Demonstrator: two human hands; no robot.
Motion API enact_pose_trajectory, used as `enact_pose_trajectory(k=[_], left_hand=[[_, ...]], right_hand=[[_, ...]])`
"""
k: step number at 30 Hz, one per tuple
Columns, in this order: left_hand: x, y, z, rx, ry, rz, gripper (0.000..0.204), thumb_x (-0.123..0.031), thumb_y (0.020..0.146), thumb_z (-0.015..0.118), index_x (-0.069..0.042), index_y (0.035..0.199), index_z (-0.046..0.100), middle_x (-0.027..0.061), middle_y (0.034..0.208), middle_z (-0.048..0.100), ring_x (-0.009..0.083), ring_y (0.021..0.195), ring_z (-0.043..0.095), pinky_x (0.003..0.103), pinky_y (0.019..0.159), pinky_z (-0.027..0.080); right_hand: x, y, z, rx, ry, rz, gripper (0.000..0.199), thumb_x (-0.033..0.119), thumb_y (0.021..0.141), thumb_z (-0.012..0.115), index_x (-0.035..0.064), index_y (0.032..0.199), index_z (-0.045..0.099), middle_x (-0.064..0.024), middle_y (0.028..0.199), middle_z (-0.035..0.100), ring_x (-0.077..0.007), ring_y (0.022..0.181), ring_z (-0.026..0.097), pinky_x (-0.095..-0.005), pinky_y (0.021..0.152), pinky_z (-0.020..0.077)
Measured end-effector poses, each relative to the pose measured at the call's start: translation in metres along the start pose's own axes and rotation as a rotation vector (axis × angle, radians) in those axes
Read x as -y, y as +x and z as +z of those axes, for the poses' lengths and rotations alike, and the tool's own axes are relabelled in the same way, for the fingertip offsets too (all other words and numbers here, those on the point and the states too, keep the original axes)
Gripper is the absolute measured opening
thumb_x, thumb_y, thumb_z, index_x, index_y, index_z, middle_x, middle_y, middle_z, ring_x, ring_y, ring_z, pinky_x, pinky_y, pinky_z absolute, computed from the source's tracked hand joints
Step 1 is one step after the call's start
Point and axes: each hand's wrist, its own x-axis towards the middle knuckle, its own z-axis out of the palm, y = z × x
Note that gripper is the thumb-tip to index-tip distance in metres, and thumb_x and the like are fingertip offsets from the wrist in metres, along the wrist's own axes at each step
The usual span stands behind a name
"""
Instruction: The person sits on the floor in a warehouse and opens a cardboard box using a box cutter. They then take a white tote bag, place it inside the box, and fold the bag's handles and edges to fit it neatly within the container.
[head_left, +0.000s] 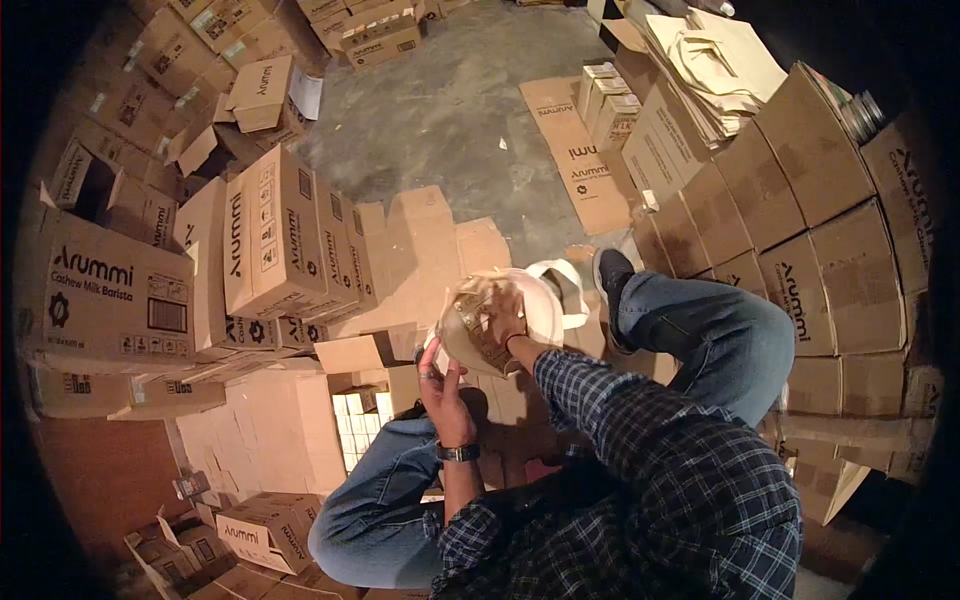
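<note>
In front of my crossed legs is a rounded, tan, partly see-through bag-like thing (470, 325), its exact kind unclear. My left hand (448, 402) grips its lower left edge between thumb and fingers. My right hand (508, 325) reaches over from the right, onto or into it; its fingers are blurred against the tan surface. Just behind sits a white round tub-like thing (545, 305), mostly hidden by the bag. A white band or strap (572, 290) loops out to its right.
Flattened cardboard (420, 225) covers the floor ahead. Stacked brown cartons (275, 235) rise on the left, and a carton wall (800, 260) stands close on the right, topped by pale cloth bags (715, 70). An open carton (362, 410) with small white packs lies near my left knee.
</note>
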Motion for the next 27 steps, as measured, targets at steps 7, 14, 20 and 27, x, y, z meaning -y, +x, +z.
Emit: enact_pose_trajectory(k=[7, 14, 20, 27], left_hand=[[0.019, 0.002, -0.003, 0.047, 0.117, 0.117, 0.044, -0.001, 0.089, 0.053, -0.005, 0.132, 0.05, 0.0069, 0.138, 0.048, 0.0171, 0.118, 0.049, 0.031, 0.09, 0.047], [0.026, 0.003, -0.004, 0.079, 0.213, 0.173, 0.042, -0.005, 0.09, 0.06, -0.003, 0.131, 0.049, 0.0116, 0.128, 0.054, 0.0209, 0.116, 0.052, 0.032, 0.101, 0.039], [0.026, -0.007, 0.024, -0.132, 0.261, 0.251, 0.04, -0.006, 0.084, 0.063, -0.002, 0.123, 0.053, 0.0156, 0.116, 0.061, 0.0245, 0.106, 0.059, 0.033, 0.094, 0.045], [0.055, -0.021, 0.106, -0.081, 0.767, 0.109, 0.062, -0.021, 0.077, 0.064, -0.005, 0.133, 0.045, 0.0219, 0.136, 0.044, 0.0344, 0.103, 0.057, 0.045, 0.089, 0.038]], right_hand=[[-0.03, 0.017, -0.026, 0.04, 0.254, -0.25, 0.074, 0.049, 0.077, 0.067, 0.0071, 0.136, 0.048, -0.0173, 0.135, 0.052, -0.03, 0.121, 0.052, -0.0397, 0.102, 0.0402], [-0.014, -0.005, -0.071, 0.614, 0.668, 0.026, 0.044, 0.026, 0.084, 0.073, -0.0026, 0.115, 0.061, -0.0152, 0.102, 0.068, -0.0234, 0.087, 0.066, -0.0364, 0.077, 0.0531], [0.014, 0.013, -0.137, 0.519, -0.18, -0.657, 0.059, 0.039, 0.086, 0.066, -0.0044, 0.124, 0.055, -0.0235, 0.12, 0.059, -0.0335, 0.108, 0.059, -0.0391, 0.093, 0.0469], [0.015, 0.025, -0.287, 0.579, -0.273, -0.711, 0.059, 0.024, 0.088, 0.066, -0.0016, 0.136, 0.044, -0.0191, 0.121, 0.06, -0.026, 0.103, 0.062, -0.0359, 0.088, 0.05]])
